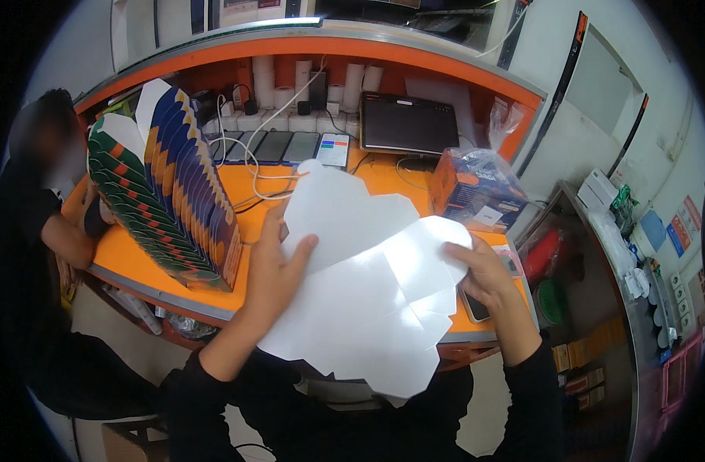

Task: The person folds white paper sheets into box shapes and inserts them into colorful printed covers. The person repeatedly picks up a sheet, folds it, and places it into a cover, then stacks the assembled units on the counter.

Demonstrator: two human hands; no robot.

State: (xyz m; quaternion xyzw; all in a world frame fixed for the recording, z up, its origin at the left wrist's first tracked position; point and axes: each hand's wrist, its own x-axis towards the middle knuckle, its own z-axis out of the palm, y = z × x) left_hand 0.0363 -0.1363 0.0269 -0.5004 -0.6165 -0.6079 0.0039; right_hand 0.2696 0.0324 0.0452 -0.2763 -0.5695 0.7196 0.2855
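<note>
Between my hands is a flat white die-cut carton blank, with creases and notched flaps along its edges. My left hand grips its left side, thumb on the white face and fingers behind. At the upper right, my right hand pinches a rounded flap between thumb and fingers. Another white panel lies behind the upper edge; I cannot tell if it belongs to the same blank. Left of my left hand stands a tall stack of nested printed cartons, green, blue and orange.
The orange counter carries several phones with white cables, a dark monitor and a plastic-wrapped printed box. A phone lies beneath my right hand. At the left sits another person. Shelving lines the right.
</note>
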